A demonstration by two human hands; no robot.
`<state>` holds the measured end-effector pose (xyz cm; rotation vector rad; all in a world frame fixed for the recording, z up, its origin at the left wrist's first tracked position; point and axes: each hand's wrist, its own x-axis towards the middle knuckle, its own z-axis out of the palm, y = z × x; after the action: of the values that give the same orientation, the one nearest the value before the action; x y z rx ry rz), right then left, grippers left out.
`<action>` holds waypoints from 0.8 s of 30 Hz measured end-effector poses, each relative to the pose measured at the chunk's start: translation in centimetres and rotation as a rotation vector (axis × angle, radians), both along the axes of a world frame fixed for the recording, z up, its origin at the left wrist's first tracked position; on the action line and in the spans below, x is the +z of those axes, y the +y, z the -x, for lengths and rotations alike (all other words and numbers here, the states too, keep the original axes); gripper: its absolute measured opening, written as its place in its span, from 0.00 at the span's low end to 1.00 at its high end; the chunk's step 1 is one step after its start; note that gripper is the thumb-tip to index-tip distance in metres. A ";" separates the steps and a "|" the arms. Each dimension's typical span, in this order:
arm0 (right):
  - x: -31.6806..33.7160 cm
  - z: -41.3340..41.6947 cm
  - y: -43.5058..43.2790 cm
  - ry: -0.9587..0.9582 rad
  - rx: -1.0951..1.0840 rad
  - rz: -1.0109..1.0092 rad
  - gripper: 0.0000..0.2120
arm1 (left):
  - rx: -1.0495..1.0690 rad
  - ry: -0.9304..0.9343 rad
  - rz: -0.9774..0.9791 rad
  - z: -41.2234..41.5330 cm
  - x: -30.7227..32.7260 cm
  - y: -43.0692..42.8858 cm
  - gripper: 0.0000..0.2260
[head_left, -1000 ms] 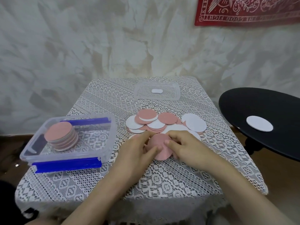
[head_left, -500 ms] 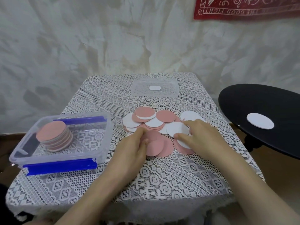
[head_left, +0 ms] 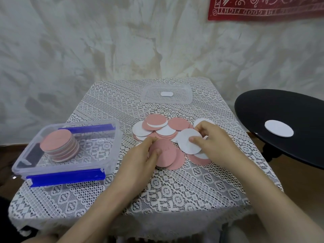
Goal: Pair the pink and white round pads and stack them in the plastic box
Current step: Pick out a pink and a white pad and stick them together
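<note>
A loose pile of pink and white round pads (head_left: pixel 163 128) lies mid-table on the lace cloth. My left hand (head_left: pixel 140 159) holds a pink pad (head_left: pixel 166 151) at its left edge, thumb on top. My right hand (head_left: pixel 213 141) pinches a white pad (head_left: pixel 187 143) and lifts it, tilted, just right of the pink one. More pink pads (head_left: pixel 180 160) lie beneath. The clear plastic box (head_left: pixel 112 148) with blue clips sits at the left and holds a stack of paired pads (head_left: pixel 59 145), pink on top.
The box's clear lid (head_left: pixel 166 94) lies at the table's far side. A black round side table (head_left: pixel 280 123) stands to the right with one white pad (head_left: pixel 278 128) on it. A wall rises close behind; a red cloth (head_left: pixel 266 7) hangs top right.
My right hand left the pink pad, reached right into the pile and picked up a white pad, which is now raised. My left hand stayed on the pink pad.
</note>
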<state>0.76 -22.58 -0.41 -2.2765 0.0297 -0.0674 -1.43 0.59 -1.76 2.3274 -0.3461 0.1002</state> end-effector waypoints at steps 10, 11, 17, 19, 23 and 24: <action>-0.2 1.4 1.5 0.049 0.132 -0.289 0.08 | -0.047 0.033 0.117 0.3 -0.1 0.1 0.11; -0.3 1.6 1.8 0.052 0.146 -0.257 0.08 | -0.055 0.057 0.148 0.4 -0.1 0.1 0.11; -1.0 2.5 3.6 0.052 0.217 -0.291 0.06 | -0.087 0.168 0.328 1.2 0.5 0.0 0.08; -1.1 2.7 4.1 0.054 0.228 -0.306 0.05 | -0.095 0.177 0.305 1.4 0.5 0.2 0.07; -0.9 2.3 3.7 -0.029 0.163 -0.048 0.05 | -0.022 0.145 0.211 1.2 0.5 1.0 0.10; -0.7 2.2 3.4 -0.048 0.159 0.115 0.08 | -0.009 0.136 0.193 1.2 0.5 1.2 0.10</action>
<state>-1.48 -19.14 -1.16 -2.3824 -0.1845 -0.0415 -2.62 1.76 -1.22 2.1282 -0.2668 -0.0286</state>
